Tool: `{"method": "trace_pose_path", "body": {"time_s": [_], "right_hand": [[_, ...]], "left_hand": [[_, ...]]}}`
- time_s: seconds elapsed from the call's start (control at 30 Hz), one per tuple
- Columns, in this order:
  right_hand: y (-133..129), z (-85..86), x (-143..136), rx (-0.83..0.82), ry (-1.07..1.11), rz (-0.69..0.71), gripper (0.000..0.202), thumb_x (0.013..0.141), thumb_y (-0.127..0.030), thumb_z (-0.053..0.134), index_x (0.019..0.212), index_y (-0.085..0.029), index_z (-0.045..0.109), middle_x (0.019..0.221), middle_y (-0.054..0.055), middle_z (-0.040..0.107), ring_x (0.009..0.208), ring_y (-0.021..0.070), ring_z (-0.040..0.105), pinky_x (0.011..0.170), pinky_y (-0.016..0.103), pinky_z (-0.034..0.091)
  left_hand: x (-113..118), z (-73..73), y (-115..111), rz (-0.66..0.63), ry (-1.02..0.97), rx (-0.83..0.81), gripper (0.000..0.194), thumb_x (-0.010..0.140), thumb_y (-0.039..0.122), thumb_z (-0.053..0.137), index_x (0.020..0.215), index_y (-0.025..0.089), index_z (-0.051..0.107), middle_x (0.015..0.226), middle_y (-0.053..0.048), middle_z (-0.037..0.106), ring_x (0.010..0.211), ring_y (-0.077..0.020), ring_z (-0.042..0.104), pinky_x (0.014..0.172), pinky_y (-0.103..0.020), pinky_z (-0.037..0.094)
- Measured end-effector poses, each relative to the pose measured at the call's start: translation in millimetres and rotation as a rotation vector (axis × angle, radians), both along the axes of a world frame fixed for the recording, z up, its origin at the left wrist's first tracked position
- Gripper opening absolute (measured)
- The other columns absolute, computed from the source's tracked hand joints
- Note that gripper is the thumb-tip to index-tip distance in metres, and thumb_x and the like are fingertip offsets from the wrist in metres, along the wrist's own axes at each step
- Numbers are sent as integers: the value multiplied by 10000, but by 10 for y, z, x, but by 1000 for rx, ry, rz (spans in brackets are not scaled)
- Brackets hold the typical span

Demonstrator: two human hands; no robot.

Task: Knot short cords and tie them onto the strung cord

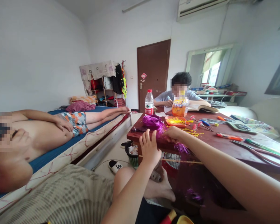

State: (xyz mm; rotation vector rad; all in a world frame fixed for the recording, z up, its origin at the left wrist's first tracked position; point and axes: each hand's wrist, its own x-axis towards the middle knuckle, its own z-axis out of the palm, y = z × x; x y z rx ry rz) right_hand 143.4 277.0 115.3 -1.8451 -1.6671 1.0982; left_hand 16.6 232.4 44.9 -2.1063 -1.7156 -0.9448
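Observation:
My left hand (pixel 150 150) is raised at the table's near edge, fingers stretched up and apart beside a bundle of glossy purple strands (pixel 152 120). A thin stick (pixel 182 161) runs level behind or against this hand; I cannot tell whether the hand touches it. My right hand (pixel 173 133) is closed at the table edge on purple strands, its fingertips partly hidden. Loose ends of the strands (pixel 182 148) hang below it. Just beyond lie yellow strands (pixel 193 133) and an orange tray (pixel 177 121).
On the table (pixel 207 149) are pliers (pixel 259 151), an orange-red cutter (pixel 228 137), a water bottle (pixel 149 102) and an orange snack bag (pixel 179 108). A person (pixel 180 84) writes across the table; another person lies on the bed (pixel 60 152). A waste basket (pixel 132 157) stands below.

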Motion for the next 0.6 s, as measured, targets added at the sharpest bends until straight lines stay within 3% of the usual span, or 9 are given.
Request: {"method": "trace_pose_path", "body": {"time_s": [0.13, 0.27, 0.4, 0.47, 0.53, 0.6], "right_hand": [[-51, 22, 5, -21, -89, -8, 255, 870, -291, 504, 1095, -174, 539, 1131, 71, 556, 928, 191, 574, 782, 384, 486], [-87, 29, 29, 0, -131, 0, 253, 869, -292, 506, 1091, -175, 541, 1126, 69, 560, 927, 195, 574, 778, 385, 488], [-104, -15, 27, 29, -157, 29, 277, 861, -295, 519, 1101, -155, 534, 1118, 74, 560, 924, 198, 577, 773, 388, 489], [-104, -45, 26, 44, -169, 40, 272, 863, -297, 516, 1097, -159, 538, 1120, 70, 560, 925, 198, 577, 776, 386, 489], [-103, -66, 29, 58, -175, 48, 266, 864, -298, 513, 1092, -162, 542, 1121, 69, 561, 925, 198, 576, 777, 383, 488], [-103, -74, 34, 70, -173, 58, 271, 864, -296, 514, 1097, -161, 537, 1120, 66, 560, 924, 198, 577, 774, 387, 489]], "left_hand": [[-202, -96, 23, 12, 60, 0, 763, 638, 60, 588, 1319, 252, 301, 1429, -103, 257, 1304, -272, 214, 1052, -470, 153], [-414, -178, 16, 55, 82, -28, 806, 635, 117, 654, 1337, 234, 274, 1447, -118, 228, 1321, -271, 187, 1052, -487, 140], [-425, -184, -31, 132, 36, -75, 852, 627, 211, 701, 1349, 186, 248, 1450, -158, 194, 1334, -294, 128, 1049, -493, 135], [-393, -171, -71, 179, -7, -106, 786, 680, 246, 661, 1345, 166, 250, 1449, -162, 183, 1336, -292, 116, 1049, -481, 137], [-388, -181, -104, 239, -61, -165, 656, 745, 258, 595, 1314, 131, 295, 1409, -184, 254, 1313, -300, 191, 1034, -486, 170], [-429, -221, -102, 282, -115, -272, 537, 762, 277, 583, 1231, 92, 400, 1283, -209, 411, 1230, -333, 341, 977, -517, 256]]}}
